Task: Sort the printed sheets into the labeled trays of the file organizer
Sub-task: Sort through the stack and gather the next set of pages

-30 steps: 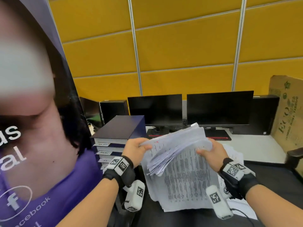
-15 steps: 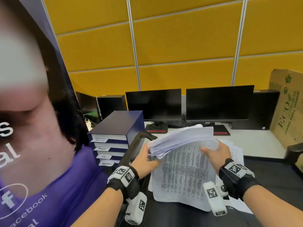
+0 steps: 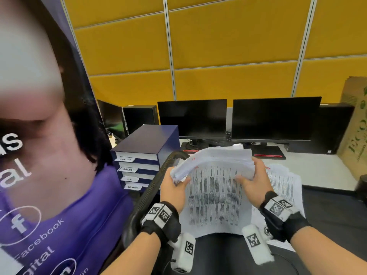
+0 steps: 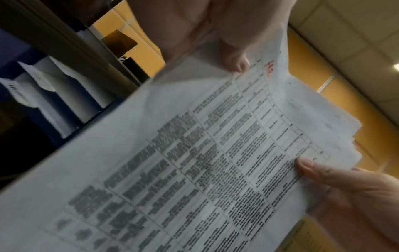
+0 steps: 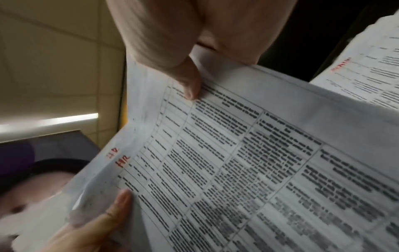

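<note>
- Left hand (image 3: 174, 190) and right hand (image 3: 253, 181) pinch a bent stack (image 3: 216, 163).
- Loosened thumbs could spill sheets short of the organizer (image 3: 147, 155).

Both your forearms reach forward, bare, each with a black strap and white marker blocks at the wrist. Your left hand (image 3: 174, 190) is raised in front of you, thumb on top and fingers (image 4: 234, 56) curled under, pinching the left edge of the sheaf of printed sheets (image 3: 216, 187). Your right hand (image 3: 255, 182) sits level with it on the right edge, thumb (image 5: 190, 87) pressed flat on the top page, fingers wrapped behind and out of sight. Both palms turn inward toward each other, wrists slightly cocked upward, hands well apart across the page.
</note>
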